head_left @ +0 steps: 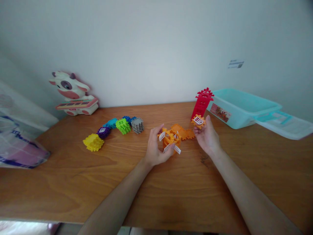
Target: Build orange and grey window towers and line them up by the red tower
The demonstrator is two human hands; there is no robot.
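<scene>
Apparently, left hand (156, 147) clenched on an orange plastic block house (171, 138), right hand (207, 135) pinching an orange window tile (198, 121).

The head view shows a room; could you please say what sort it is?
Probably a home playroom: a cow toy stands by the wall, plastic blocks lie on a wooden table, and a teal tub sits nearby.
</scene>
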